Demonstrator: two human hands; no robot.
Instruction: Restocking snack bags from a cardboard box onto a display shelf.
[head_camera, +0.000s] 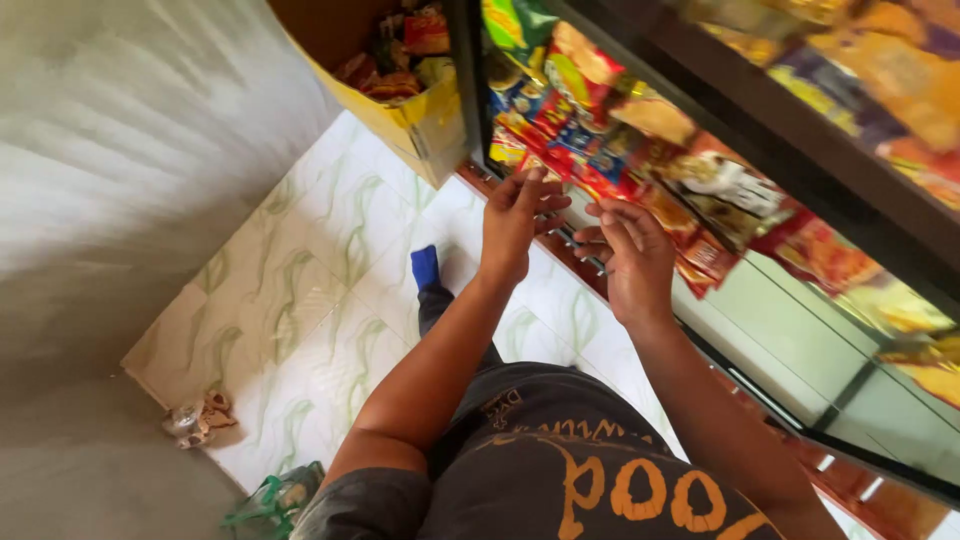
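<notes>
- Standing at lower left, crumpled wrappers (198, 420) lie on the tiled floor (320, 270).
- At upper centre, a yellow cardboard box (420, 125) holds more snacks.
- My left hand (515, 225) pinches the hanging snack packets (590, 150), fingers curled.
- My right hand (635, 260) grips the rack's edge just beside them; many packets already hang.

A yellow cardboard box (425, 125) stands on the pale tiled floor (300, 300), filled with assorted packets. Crumpled wrappers (198, 420) lie near the wall, well apart from it. A green bag (272, 503) sits at the floor's lower edge.
</notes>
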